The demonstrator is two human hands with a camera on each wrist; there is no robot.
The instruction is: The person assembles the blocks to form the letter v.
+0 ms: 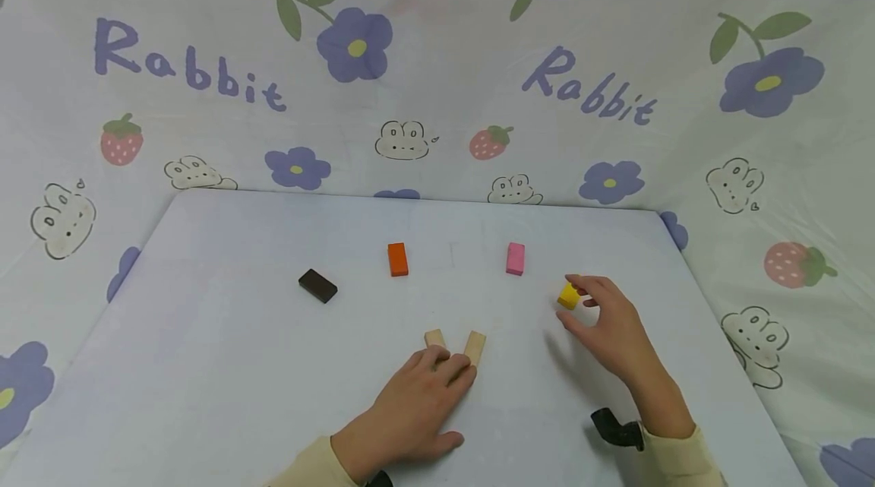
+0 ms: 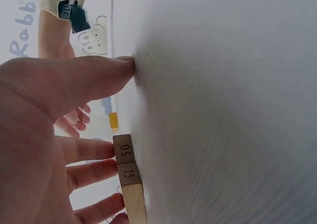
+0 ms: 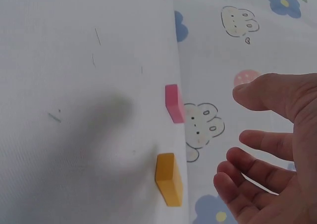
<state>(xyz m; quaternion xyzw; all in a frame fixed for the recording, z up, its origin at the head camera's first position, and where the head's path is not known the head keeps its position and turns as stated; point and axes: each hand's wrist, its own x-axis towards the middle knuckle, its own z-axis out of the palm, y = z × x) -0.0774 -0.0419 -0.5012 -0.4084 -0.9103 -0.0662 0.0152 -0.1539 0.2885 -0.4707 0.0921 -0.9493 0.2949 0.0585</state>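
Note:
My left hand (image 1: pixel 417 403) lies with its fingertips on two plain wooden blocks, a left one (image 1: pixel 434 337) and a right one (image 1: pixel 477 343), set in a V on the white table. Dark numerals mark the near ends of the wooden blocks (image 2: pixel 130 173) in the left wrist view; its thumb is spread away from them. Over the yellow block (image 1: pixel 568 296) hovers my right hand (image 1: pixel 615 331), thumb and fingers apart. The right wrist view shows that hand (image 3: pixel 267 154) held off the yellow block (image 3: pixel 169 179), with nothing in its grasp.
A pink block (image 1: pixel 516 259) stands behind and left of the yellow one. Farther left are an orange block (image 1: pixel 398 260) and a dark brown block (image 1: pixel 317 286). The white tabletop (image 1: pixel 205 365) ends at a printed cloth backdrop (image 1: pixel 437 92).

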